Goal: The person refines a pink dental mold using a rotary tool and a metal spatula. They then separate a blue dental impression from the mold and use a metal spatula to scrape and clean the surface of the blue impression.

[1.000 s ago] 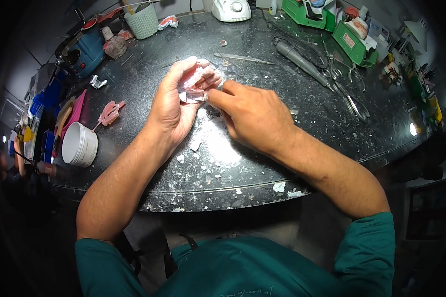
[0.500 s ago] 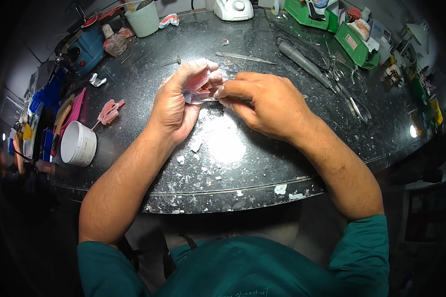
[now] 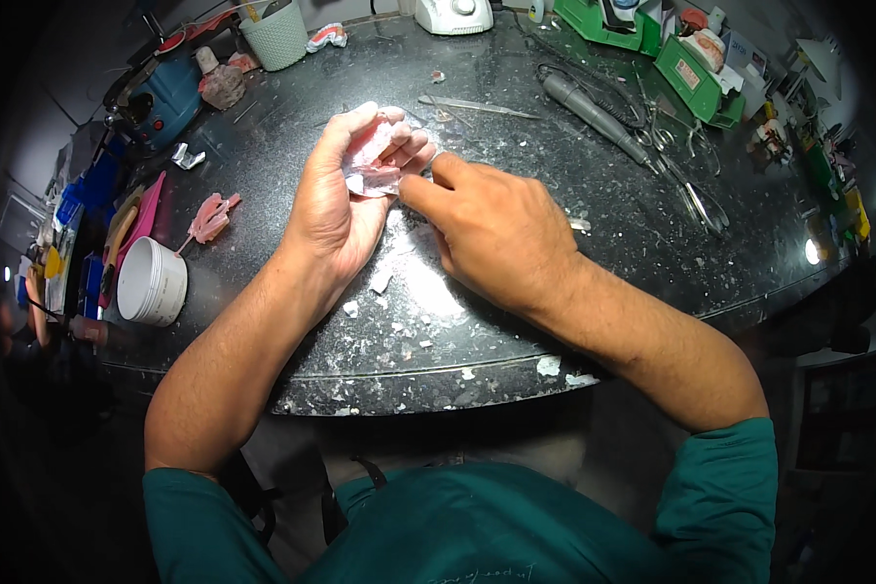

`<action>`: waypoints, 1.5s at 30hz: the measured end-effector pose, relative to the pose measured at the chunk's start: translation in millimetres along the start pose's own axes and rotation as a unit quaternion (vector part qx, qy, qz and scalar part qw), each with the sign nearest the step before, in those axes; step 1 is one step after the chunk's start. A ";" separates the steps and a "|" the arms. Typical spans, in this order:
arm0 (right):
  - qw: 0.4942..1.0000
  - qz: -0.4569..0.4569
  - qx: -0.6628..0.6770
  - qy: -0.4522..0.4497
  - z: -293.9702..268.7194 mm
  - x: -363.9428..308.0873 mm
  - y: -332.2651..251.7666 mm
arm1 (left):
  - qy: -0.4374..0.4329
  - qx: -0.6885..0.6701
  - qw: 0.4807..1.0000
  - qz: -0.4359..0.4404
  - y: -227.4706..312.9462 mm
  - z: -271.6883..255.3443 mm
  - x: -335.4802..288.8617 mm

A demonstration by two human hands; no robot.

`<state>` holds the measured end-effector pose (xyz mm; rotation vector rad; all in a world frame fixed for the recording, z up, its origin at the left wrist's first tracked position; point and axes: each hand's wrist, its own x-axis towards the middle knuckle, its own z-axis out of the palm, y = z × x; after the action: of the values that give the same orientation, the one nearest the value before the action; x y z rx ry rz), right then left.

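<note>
Cupped in my left hand (image 3: 329, 204) is a pink dental piece (image 3: 372, 154) with white plaster-like crusts, tilted so that its hollow side shows. My left fingers curl behind its far and right edges, and the thumb lies along its left side. My right hand (image 3: 501, 229) is closed, knuckles up, against the near right edge of the piece. Its fingertips are bent under, so whatever they pinch is hidden. White flakes (image 3: 382, 280) lie on the dark speckled worktop (image 3: 496, 336) below my hands.
To the left stand a white tub (image 3: 153, 282) and a pink branching piece (image 3: 211, 216). A slim metal tool (image 3: 477, 106) lies beyond my hands. Rightward are a grey handpiece (image 3: 594, 115), scissors-like instruments (image 3: 691, 200) and a green bin (image 3: 696, 86).
Both hands have shifted a little left with the dental piece, which is turned to show more of its hollow side. My right fingers have gone from an extended pinch to a tighter curl.
</note>
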<state>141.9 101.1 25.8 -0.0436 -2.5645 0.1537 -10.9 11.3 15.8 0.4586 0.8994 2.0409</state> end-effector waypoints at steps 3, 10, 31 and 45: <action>1.000 0.006 -0.001 0.008 2.0 -0.7 -1.2 | 0.007 -0.025 1.000 -0.005 1.0 -0.1 -0.3; 0.981 0.017 0.191 -0.007 4.0 11.8 32.5 | -0.062 0.095 0.993 0.037 16.2 -6.0 4.8; 0.966 -0.011 0.257 0.024 -15.6 11.9 37.4 | -0.113 0.153 0.978 0.080 28.1 -0.6 -5.7; 0.948 0.004 0.314 0.045 7.4 5.8 10.2 | -0.216 0.043 0.969 0.110 29.1 -9.2 0.7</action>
<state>133.0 110.9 21.5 0.1762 -2.3107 0.9353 -32.8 -3.6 31.0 1.0449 0.6925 1.9858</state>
